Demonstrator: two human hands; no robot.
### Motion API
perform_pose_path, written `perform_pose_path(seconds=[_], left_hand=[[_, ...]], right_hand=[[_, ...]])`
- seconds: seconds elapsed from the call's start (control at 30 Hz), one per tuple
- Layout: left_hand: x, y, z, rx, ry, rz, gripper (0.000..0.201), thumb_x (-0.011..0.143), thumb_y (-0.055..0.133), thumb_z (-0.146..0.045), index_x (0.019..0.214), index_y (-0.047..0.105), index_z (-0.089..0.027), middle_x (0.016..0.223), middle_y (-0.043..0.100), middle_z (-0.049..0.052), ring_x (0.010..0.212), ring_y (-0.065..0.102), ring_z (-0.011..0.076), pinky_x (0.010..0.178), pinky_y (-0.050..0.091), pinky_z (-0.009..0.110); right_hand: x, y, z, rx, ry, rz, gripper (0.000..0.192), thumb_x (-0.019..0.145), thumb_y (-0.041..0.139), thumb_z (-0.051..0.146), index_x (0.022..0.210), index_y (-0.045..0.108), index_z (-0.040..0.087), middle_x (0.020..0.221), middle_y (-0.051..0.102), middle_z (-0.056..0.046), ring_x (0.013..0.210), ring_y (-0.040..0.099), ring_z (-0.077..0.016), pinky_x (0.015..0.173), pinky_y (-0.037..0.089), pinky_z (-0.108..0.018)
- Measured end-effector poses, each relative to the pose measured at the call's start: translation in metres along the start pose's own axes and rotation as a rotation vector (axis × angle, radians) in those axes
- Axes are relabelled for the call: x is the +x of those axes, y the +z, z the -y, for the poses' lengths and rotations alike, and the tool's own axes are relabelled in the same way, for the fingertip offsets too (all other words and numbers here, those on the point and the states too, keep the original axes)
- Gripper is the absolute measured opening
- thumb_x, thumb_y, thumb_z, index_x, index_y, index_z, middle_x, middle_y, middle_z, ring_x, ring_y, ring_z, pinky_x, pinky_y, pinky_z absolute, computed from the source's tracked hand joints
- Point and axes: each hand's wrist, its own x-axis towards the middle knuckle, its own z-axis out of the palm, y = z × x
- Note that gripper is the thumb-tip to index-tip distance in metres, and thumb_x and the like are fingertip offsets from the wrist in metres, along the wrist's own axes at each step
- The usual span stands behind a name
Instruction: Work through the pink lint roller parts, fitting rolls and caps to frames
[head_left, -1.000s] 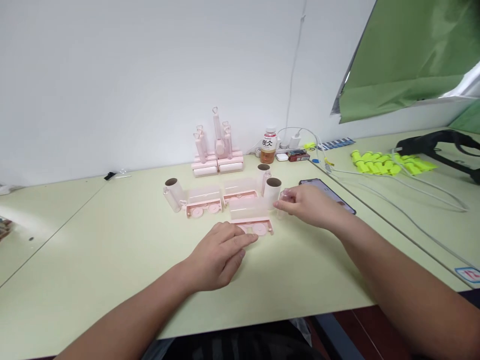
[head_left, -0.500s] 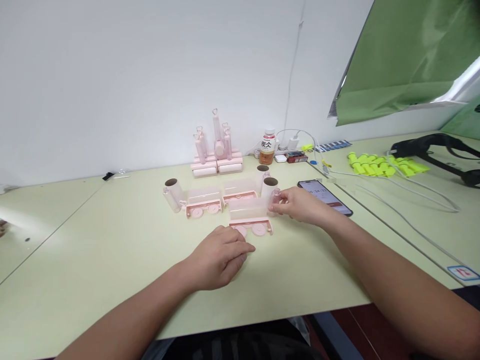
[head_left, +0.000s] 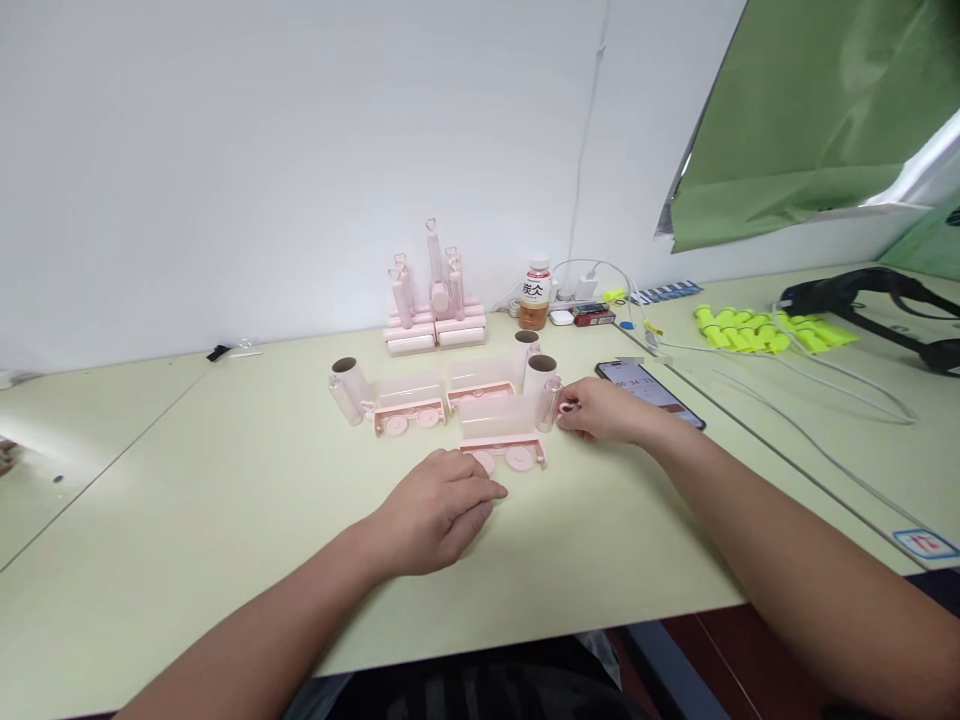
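Pale green worktop (head_left: 225, 520), viewed from its near edge. Right hand (head_left: 600, 412): fingers pinched on a small clear-pink roller handle (head_left: 550, 403), held upright just beside the right end of the nearest pink roller case (head_left: 504, 432), near the middle of the worktop; grip grasping the handle. Left hand (head_left: 435, 512): resting palm-down on the worktop toward the near edge, fingers loosely curled, tips just short of the nearest case's round pink end caps; grip holds nothing. Two further pink cases (head_left: 409, 405) lie in a row behind the nearest one, each with a translucent cover. White paper rolls with brown cores: one (head_left: 346, 388) at the left end of that row, two (head_left: 538, 372) at its right, close behind the right hand. Cluster of assembled pink rollers (head_left: 433, 310) standing toward the far edge by the wall. Bottle (head_left: 535, 295) to their right. Smartphone (head_left: 649, 392), screen lit, just right of the right hand. Yellow-green small parts (head_left: 765, 328) and white cable (head_left: 825, 378) toward the right edge.
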Motion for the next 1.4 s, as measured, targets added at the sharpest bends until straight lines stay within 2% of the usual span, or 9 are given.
perform_pose_path(seconds=[0.17,0.27,0.37,0.5,0.8,1.0,1.1,1.2,1.4], left_hand=[[0.000,0.001,0.000,0.001,-0.013,-0.029,0.023,0.090,0.050,-0.015,0.106,0.066,-0.017,0.091,0.069,0.008,0.083,0.061,0.0182,0.073,0.049,0.033],[0.000,0.000,0.000,0.010,-0.027,-0.035,0.023,0.090,0.049,-0.015,0.105,0.067,-0.018,0.091,0.070,0.009,0.082,0.061,0.0186,0.073,0.050,0.033],[0.004,-0.008,0.001,0.042,-0.049,-0.036,0.024,0.091,0.047,-0.016,0.104,0.067,-0.018,0.089,0.070,0.009,0.082,0.062,0.0189,0.071,0.051,0.032],[0.020,-0.033,0.014,0.079,-0.199,-0.149,0.021,0.091,0.048,-0.019,0.100,0.068,-0.017,0.085,0.069,0.007,0.076,0.062,0.0165,0.067,0.050,0.029],[0.137,-0.100,0.124,0.347,-0.716,-0.222,0.042,0.092,0.042,-0.019,0.132,0.054,-0.018,0.113,0.068,0.009,0.091,0.066,0.0209,0.082,0.052,0.034],[0.213,-0.122,0.184,0.553,-0.749,-0.062,0.075,0.077,0.058,-0.010,0.147,0.038,-0.023,0.150,0.039,0.016,0.121,0.055,0.0345,0.096,0.046,0.045],[0.232,-0.128,0.204,0.552,-0.756,-0.012,0.079,0.074,0.061,-0.010,0.148,0.037,-0.021,0.154,0.033,0.018,0.124,0.052,0.0363,0.099,0.043,0.047],[0.241,-0.132,0.222,0.540,-0.783,-0.003,0.070,0.078,0.059,-0.016,0.146,0.041,-0.017,0.142,0.048,0.020,0.120,0.054,0.0348,0.096,0.045,0.046],[0.242,-0.137,0.229,0.582,-0.790,-0.152,0.040,0.089,0.049,-0.021,0.128,0.054,-0.016,0.126,0.059,0.017,0.107,0.058,0.0302,0.084,0.048,0.042]], right_hand=[[0.001,-0.002,-0.006,0.058,-0.006,0.005,0.013,0.070,0.062,0.021,0.082,0.066,0.019,0.064,0.065,-0.001,0.058,0.060,-0.0162,0.052,0.042,-0.024],[-0.001,-0.008,-0.011,0.151,0.006,-0.014,0.029,0.068,0.067,0.024,0.097,0.068,0.018,0.090,0.072,-0.006,0.066,0.064,-0.0177,0.054,0.047,-0.024],[-0.005,-0.015,-0.014,0.210,0.027,-0.092,0.040,0.069,0.067,0.026,0.108,0.066,0.018,0.116,0.068,-0.011,0.069,0.066,-0.0178,0.053,0.050,-0.026],[-0.012,-0.021,-0.010,0.159,0.040,-0.261,0.039,0.073,0.065,0.032,0.111,0.066,0.021,0.116,0.068,-0.009,0.070,0.066,-0.0183,0.051,0.048,-0.027],[-0.024,-0.018,0.012,0.241,-0.042,-0.562,0.024,0.080,0.061,0.037,0.096,0.067,0.021,0.089,0.070,-0.004,0.064,0.060,-0.0173,0.059,0.046,-0.031],[-0.022,-0.014,0.015,0.378,-0.085,-0.597,0.020,0.080,0.060,0.036,0.089,0.065,0.019,0.074,0.064,-0.001,0.059,0.057,-0.0154,0.057,0.045,-0.030],[-0.023,-0.012,0.016,0.423,-0.112,-0.587,0.020,0.081,0.060,0.037,0.088,0.065,0.019,0.072,0.062,-0.001,0.059,0.056,-0.0153,0.056,0.045,-0.029],[-0.028,-0.012,0.019,0.428,-0.130,-0.576,0.019,0.082,0.059,0.038,0.087,0.064,0.020,0.071,0.061,-0.001,0.058,0.055,-0.0150,0.054,0.044,-0.028],[-0.037,-0.016,0.024,0.467,-0.122,-0.641,0.021,0.080,0.061,0.038,0.088,0.066,0.019,0.069,0.063,-0.002,0.053,0.054,-0.0147,0.047,0.042,-0.026]])
